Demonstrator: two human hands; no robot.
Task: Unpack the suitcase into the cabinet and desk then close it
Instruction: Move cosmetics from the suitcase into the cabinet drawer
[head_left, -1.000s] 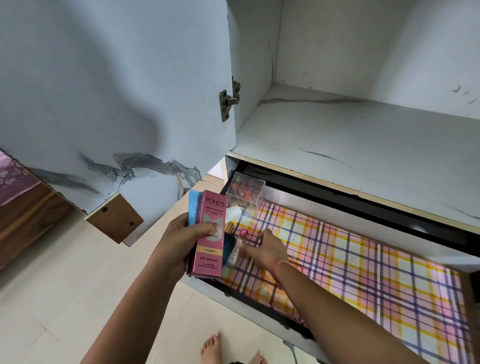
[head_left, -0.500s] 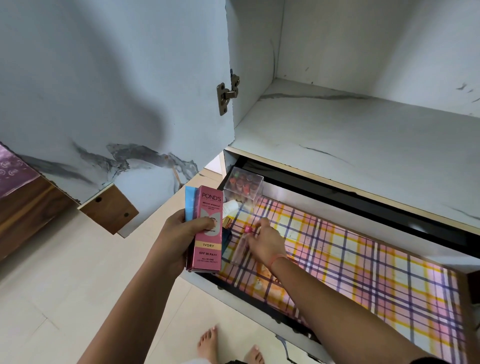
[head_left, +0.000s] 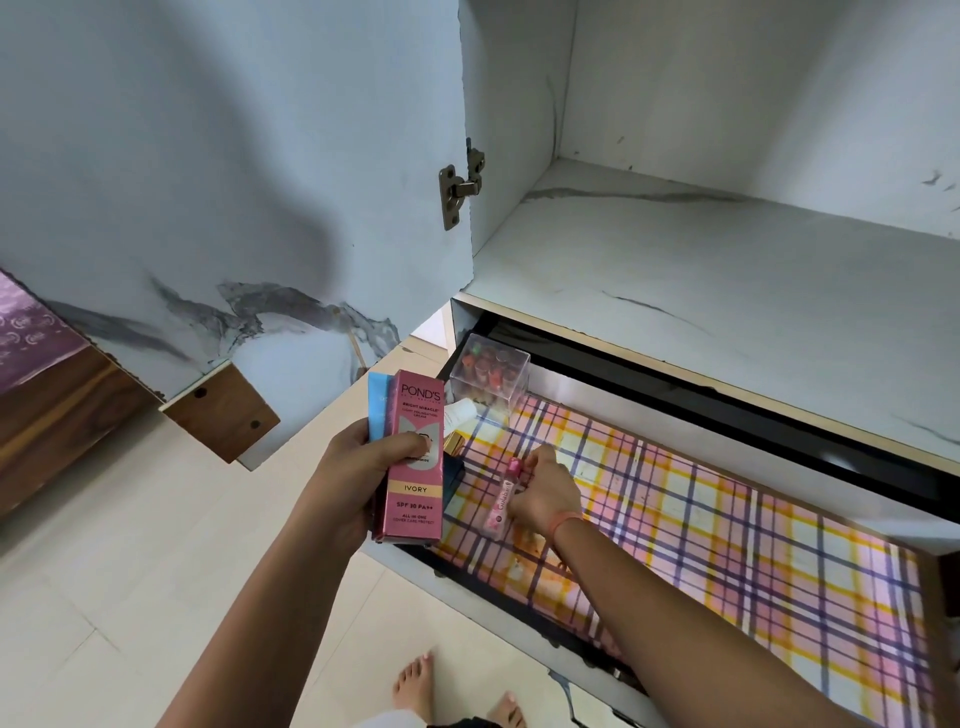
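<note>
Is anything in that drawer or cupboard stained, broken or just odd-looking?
Yes. The checked drawer liner has an orange smear near its front edge, just by the right hand, like a spill. The cabinet door also shows a bare wooden patch at its lower corner, where the pale marble finish stops.

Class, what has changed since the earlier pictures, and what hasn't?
The right hand, pinching the pink bottle, has drawn it rightward, away from the pink box in the left hand, over the checked drawer liner. The left hand still grips that box; the clear case stays put.
</note>
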